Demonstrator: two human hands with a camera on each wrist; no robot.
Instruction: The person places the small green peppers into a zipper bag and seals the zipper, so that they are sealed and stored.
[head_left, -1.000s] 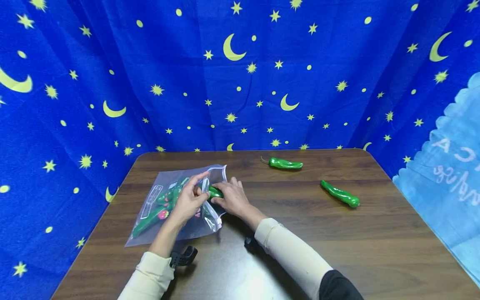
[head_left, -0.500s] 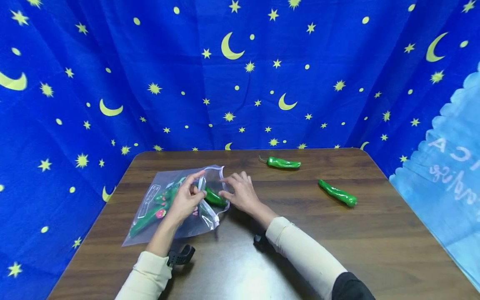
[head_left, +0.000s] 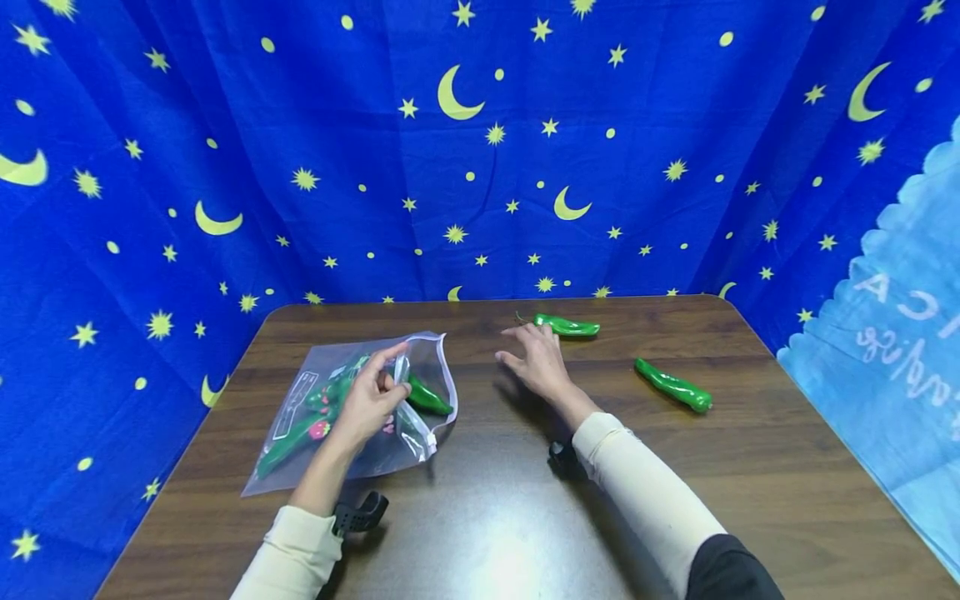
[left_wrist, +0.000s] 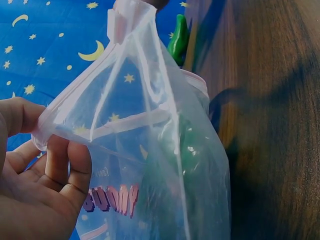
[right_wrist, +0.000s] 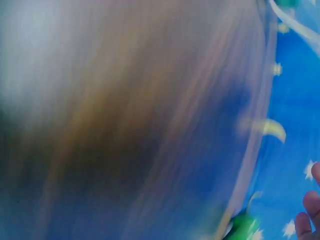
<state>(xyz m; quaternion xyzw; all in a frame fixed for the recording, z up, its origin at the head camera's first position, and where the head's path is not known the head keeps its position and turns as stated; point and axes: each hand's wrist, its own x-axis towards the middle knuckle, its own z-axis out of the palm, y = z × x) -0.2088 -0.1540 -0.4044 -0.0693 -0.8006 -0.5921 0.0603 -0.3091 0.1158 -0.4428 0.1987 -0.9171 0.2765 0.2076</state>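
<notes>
My left hand pinches the upper edge of the mouth of a clear zip bag, holding it raised. Inside the bag, near its mouth, lies a green pepper, and more green shapes show blurred through the printed plastic. My right hand is above the table with fingers spread and nothing in them, just in front of a green pepper with a thin stem. Whether the fingers touch that pepper cannot be told. A further green pepper lies to the right.
The wooden table is backed by a blue curtain with moons and stars. A light blue cloth hangs at the right. A black wrist strap is on the left wrist.
My right hand has let go of the pepper in the bag's mouth and moved right and away toward the far pepper. The left hand keeps its hold on the bag.
</notes>
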